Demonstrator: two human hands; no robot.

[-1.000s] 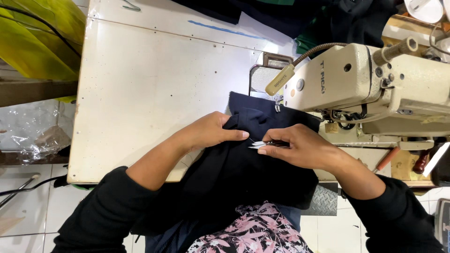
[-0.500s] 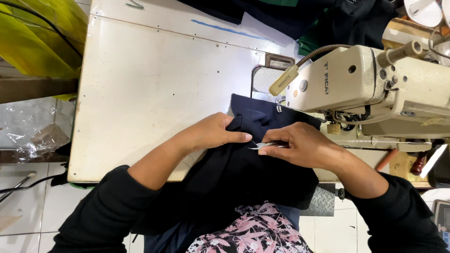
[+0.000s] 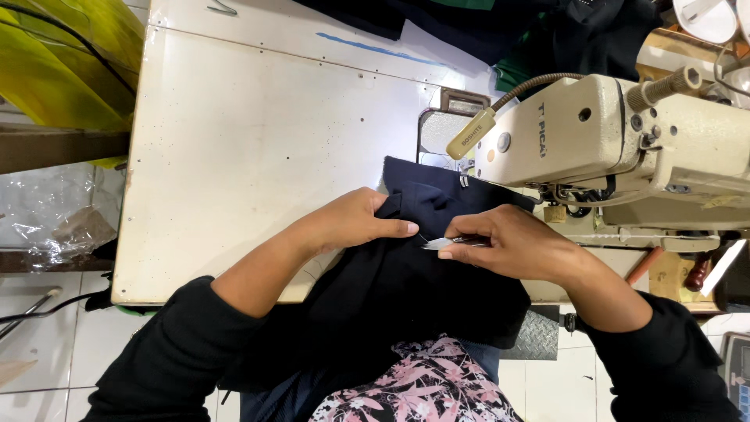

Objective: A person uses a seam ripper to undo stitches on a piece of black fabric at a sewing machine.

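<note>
While the dark cloth [image 3: 406, 273] is lying half on the table [image 3: 258, 148] and half on our lap, just in front of the sewing machine [image 3: 609, 141], we are working on it with both hands. Our left hand [image 3: 355, 223] is pressing a fold flat, fingers together on top of it. Our right hand [image 3: 512, 242] is pinching a small metal snipper [image 3: 449, 243], its tip touching the cloth beside the left fingertips. We are judging the cloth soft, light and limp, likely to slide and bunch, so holding it close to the edge being worked seems best. Under it the table is showing pale, smooth and speckled. Tiled floor [image 3: 47, 344] is running along the left, with yellow material [image 3: 62, 55] and clear plastic [image 3: 47, 223] near it.
</note>
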